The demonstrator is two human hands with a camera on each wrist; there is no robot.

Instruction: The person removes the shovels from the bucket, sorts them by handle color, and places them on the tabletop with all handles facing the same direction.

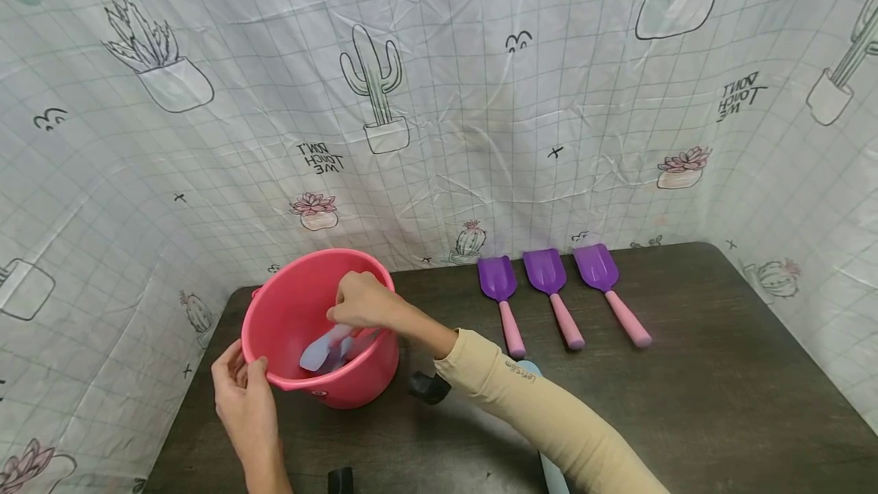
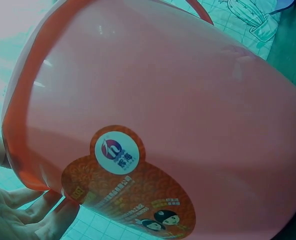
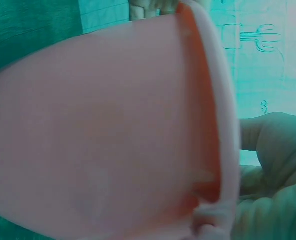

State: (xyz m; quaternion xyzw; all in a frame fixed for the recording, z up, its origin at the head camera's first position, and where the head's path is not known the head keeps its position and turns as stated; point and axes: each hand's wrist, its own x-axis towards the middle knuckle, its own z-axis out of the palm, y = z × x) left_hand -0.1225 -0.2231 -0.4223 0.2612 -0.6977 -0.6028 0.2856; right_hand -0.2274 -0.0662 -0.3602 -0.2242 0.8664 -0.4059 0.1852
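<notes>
A pink-red bucket [image 1: 370, 376] stands at the table's left, its mouth leaning toward the head camera. My left hand [image 1: 248, 402] holds its rim on the near left, thumb over the edge and fingers outside. In the left wrist view, those fingers [image 2: 58, 215] lie beside the bucket wall and its orange label [image 2: 163, 200]. My right hand [image 1: 363, 299] reaches over the right rim into the bucket. Its curled fingers grip the pinkish handle of a small pale blue shovel [image 1: 315, 354]. More pale blue and pinkish pieces lie beside that shovel, partly hidden by the near wall.
Three purple shovels [image 1: 545, 271] with pink handles lie in a row at the back. A light blue tool [image 1: 552, 473] lies partly under the right sleeve [image 1: 542, 410]. Black objects [image 1: 428, 387] sit near the bucket and front edge. A cactus-print curtain [image 1: 446, 113] surrounds the table.
</notes>
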